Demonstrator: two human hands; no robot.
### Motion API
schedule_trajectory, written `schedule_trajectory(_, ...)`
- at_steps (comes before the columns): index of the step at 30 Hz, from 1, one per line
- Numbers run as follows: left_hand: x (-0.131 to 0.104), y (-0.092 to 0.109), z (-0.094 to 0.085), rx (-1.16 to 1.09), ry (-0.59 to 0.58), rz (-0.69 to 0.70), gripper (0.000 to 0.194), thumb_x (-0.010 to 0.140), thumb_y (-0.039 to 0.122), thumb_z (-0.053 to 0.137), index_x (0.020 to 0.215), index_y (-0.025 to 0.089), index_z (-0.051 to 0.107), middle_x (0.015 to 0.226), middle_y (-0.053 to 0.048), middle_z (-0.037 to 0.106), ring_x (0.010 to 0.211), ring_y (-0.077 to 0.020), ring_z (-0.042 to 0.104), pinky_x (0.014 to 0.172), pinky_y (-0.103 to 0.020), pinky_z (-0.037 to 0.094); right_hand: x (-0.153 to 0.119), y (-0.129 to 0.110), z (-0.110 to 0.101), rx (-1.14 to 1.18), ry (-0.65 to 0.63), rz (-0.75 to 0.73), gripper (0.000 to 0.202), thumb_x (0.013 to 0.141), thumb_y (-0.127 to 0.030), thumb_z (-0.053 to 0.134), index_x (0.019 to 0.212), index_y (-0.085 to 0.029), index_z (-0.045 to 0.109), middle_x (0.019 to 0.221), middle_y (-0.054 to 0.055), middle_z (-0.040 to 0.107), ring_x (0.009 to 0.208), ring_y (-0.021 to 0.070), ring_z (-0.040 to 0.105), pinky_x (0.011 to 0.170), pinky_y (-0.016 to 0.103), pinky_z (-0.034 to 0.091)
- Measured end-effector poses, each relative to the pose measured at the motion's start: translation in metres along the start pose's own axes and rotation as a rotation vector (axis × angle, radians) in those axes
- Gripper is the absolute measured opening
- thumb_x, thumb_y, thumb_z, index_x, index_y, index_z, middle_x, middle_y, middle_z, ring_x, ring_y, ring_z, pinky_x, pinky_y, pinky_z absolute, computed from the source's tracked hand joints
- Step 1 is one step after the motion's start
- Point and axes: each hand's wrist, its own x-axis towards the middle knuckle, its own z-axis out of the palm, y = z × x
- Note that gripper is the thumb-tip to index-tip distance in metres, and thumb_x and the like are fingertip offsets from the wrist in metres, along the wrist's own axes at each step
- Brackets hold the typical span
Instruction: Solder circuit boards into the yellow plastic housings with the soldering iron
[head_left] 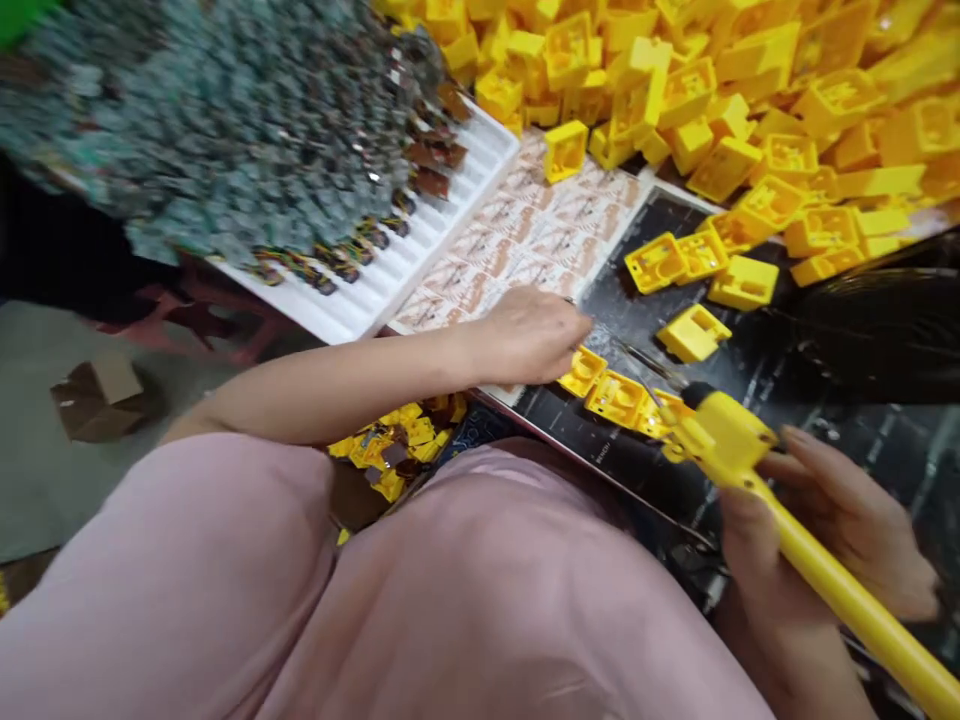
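One view here, and it looks out from the wearer's own head, pitched steeply down over the pink top (pixel 487 590) and forward across the desk (pixel 555 412). It's close in: the yellow tool (pixel 836 575) looms large by the desk's right side! And it's rolled, the desk's near edge slanting, floor (pixel 34 400) showing beyond the left end.
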Motion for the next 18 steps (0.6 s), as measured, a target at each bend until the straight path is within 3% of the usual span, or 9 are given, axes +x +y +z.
schedule_trajectory(2,-0.001,-0.003,0.005,0.006,0.028,-0.034,0.027,0.098,0.021,0.058,0.106,0.019,0.084,0.093,-0.009,0.083,0.091,-0.0269,0.077,0.064,-0.034,0.035,0.004,-0.011,0.009,0.023,0.111,-0.093,0.054,0.089,-0.022,0.091,0.139,-0.035,0.077,0.104,0.002,0.084,0.057,0.0182,0.072,0.038,0.028,0.050)
schedule_trajectory(3,-0.002,-0.004,0.007,0.009,0.029,-0.050,0.027,0.098,0.022,0.058,0.106,0.019,0.084,0.093,-0.009,0.083,0.092,-0.0277,0.077,0.066,-0.034,0.037,0.007,-0.015,0.013,0.032,0.083,-0.123,0.052,0.090,-0.022,0.091,0.138,-0.036,0.077,0.100,0.000,0.084,0.065,0.0198,0.076,0.049,0.030,0.062)
schedule_trajectory(5,-0.002,-0.005,0.009,0.013,0.018,-0.076,0.030,0.098,0.025,0.056,0.108,0.018,0.084,0.095,-0.010,0.083,0.094,-0.0290,0.078,0.070,-0.034,0.041,0.014,-0.021,0.017,0.058,0.028,-0.185,0.051,0.089,-0.017,0.090,0.136,-0.031,0.075,0.096,-0.001,0.083,0.072,0.0196,0.079,0.061,0.030,0.069)
schedule_trajectory(10,-0.003,0.000,0.008,0.011,0.025,-0.093,0.033,0.099,0.028,0.055,0.111,0.017,0.083,0.101,-0.012,0.084,0.100,-0.0325,0.079,0.075,-0.036,0.046,0.028,-0.027,0.024,0.012,-0.090,-0.329,0.041,0.090,-0.012,0.089,0.126,-0.024,0.072,0.092,0.000,0.083,0.070,0.0177,0.079,0.064,0.028,0.071)
schedule_trajectory(16,-0.002,-0.001,0.009,0.035,-0.002,-0.085,0.033,0.097,0.025,0.055,0.110,0.015,0.083,0.099,-0.014,0.084,0.100,-0.0336,0.080,0.074,-0.037,0.045,0.042,-0.029,0.031,-0.058,-0.073,-0.470,0.026,0.094,-0.009,0.083,0.116,-0.017,0.071,0.079,0.002,0.080,0.061,0.0149,0.076,0.062,0.022,0.066)
schedule_trajectory(18,-0.002,-0.001,0.008,0.058,0.007,-0.059,0.033,0.096,0.025,0.054,0.110,0.015,0.083,0.097,-0.013,0.084,0.099,-0.0335,0.080,0.072,-0.036,0.042,0.041,-0.031,0.027,-0.053,-0.089,-0.443,0.027,0.094,-0.010,0.084,0.116,-0.018,0.071,0.080,0.001,0.080,0.063,0.0138,0.076,0.062,0.020,0.066)
